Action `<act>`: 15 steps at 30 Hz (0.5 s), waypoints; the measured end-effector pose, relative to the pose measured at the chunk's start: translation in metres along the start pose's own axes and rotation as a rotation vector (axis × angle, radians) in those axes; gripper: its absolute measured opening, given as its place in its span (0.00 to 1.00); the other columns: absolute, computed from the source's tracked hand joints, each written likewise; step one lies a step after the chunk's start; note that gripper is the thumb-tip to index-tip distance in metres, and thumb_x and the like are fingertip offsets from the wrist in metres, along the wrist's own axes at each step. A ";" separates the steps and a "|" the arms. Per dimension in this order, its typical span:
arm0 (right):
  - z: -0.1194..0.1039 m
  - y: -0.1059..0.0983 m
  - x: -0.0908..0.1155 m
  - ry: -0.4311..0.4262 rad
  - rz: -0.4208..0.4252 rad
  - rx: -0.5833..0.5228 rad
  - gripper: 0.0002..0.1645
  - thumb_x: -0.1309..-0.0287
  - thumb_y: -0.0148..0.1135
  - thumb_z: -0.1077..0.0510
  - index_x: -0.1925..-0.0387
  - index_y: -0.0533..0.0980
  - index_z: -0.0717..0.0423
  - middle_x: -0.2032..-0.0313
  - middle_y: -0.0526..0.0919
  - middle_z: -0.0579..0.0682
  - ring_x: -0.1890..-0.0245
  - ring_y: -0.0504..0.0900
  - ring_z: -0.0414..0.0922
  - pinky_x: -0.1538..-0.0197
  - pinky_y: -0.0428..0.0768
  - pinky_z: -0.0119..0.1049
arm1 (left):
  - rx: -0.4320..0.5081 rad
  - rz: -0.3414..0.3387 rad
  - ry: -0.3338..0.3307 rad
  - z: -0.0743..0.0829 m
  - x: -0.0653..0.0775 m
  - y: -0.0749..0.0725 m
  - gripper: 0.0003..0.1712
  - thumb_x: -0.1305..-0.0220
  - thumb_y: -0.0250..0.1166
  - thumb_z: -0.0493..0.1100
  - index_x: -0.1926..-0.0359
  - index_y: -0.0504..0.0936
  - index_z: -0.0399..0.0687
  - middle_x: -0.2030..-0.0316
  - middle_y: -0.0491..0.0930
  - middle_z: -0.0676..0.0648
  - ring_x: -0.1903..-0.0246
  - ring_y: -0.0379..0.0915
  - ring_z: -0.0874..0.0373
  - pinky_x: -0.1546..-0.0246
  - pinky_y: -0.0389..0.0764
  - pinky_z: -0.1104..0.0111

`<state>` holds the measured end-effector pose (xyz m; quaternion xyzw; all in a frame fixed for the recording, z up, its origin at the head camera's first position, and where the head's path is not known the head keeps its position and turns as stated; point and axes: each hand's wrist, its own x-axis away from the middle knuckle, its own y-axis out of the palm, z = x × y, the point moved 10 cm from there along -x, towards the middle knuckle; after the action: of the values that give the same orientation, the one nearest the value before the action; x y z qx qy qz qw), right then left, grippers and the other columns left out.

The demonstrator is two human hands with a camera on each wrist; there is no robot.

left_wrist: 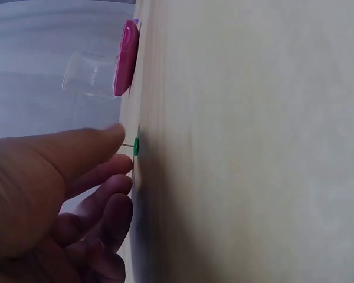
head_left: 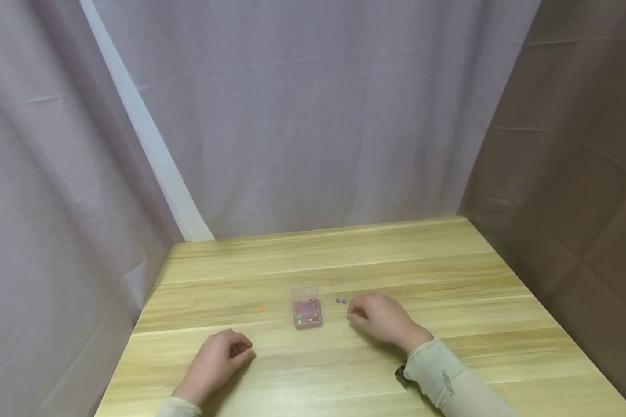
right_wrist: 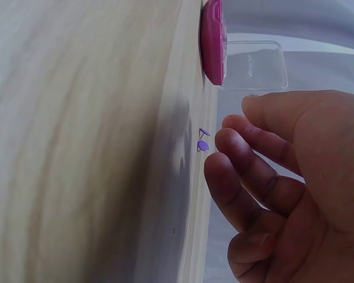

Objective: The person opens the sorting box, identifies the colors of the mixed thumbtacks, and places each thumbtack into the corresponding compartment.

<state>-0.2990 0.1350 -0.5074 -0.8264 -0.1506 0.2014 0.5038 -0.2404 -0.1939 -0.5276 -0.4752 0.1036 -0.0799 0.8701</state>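
Observation:
My left hand (head_left: 216, 359) hovers low over the front left of the table, its fingers loosely bent. In the left wrist view a green thumbtack (left_wrist: 136, 147), pin pointing up, appears by the gap between thumb and index finger; I see no grip on it. My right hand (head_left: 383, 318) is beside two purple thumbtacks (head_left: 341, 301), fingers loosely curved and holding nothing. In the right wrist view those purple tacks (right_wrist: 203, 145) lie just beyond the fingertips. Between the hands lies a pink case (head_left: 308, 314) with its clear lid raised and small coloured pieces inside.
A small orange item (head_left: 261, 308) lies left of the case, too small to identify. The wood-grain table (head_left: 396, 255) is bounded by grey curtains (head_left: 318, 127) behind and at the left, with a darker curtain (head_left: 568, 202) at the right.

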 end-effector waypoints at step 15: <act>0.001 -0.001 0.002 -0.002 -0.002 0.010 0.03 0.40 0.65 0.46 0.69 0.82 0.36 0.74 0.79 0.30 0.75 0.74 0.32 0.67 0.78 0.37 | 0.018 -0.019 0.020 0.007 0.000 0.002 0.07 0.44 0.72 0.43 0.72 0.85 0.64 0.73 0.81 0.65 0.71 0.72 0.70 0.66 0.80 0.64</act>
<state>-0.2978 0.1376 -0.5074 -0.8234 -0.1509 0.2025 0.5082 -0.2388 -0.1877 -0.5255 -0.4675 0.1070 -0.0938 0.8725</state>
